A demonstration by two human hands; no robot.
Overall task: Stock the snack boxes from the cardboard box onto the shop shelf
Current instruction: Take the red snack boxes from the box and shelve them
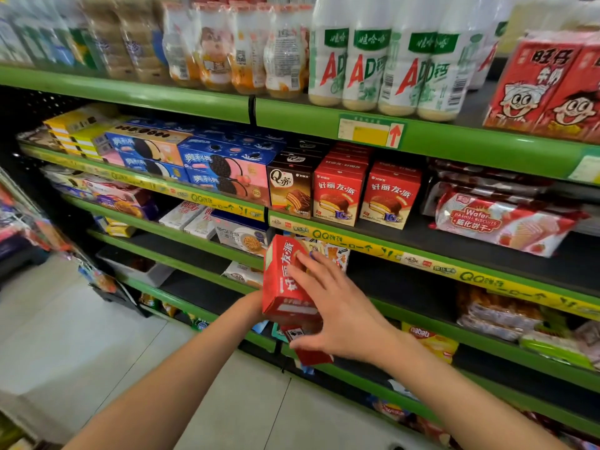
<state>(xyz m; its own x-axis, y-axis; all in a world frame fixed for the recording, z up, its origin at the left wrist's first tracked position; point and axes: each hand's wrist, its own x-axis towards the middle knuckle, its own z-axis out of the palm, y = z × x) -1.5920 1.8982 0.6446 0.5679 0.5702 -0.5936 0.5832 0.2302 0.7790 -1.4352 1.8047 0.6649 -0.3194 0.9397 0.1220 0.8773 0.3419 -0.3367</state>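
Now | both hands hold two red boxes (stacked) | shelf: two

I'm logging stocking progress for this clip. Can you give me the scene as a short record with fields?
held item: red snack box, tilted, below the shelf row
left hand: mostly hidden behind the box, seems to support it
right hand: fingers spread on the box front, thumb under it
second item: smaller red pack under the right hand
matching stock: two red boxes upright on the shelf
free space: bare shelf in front of them
cardboard box: not in view
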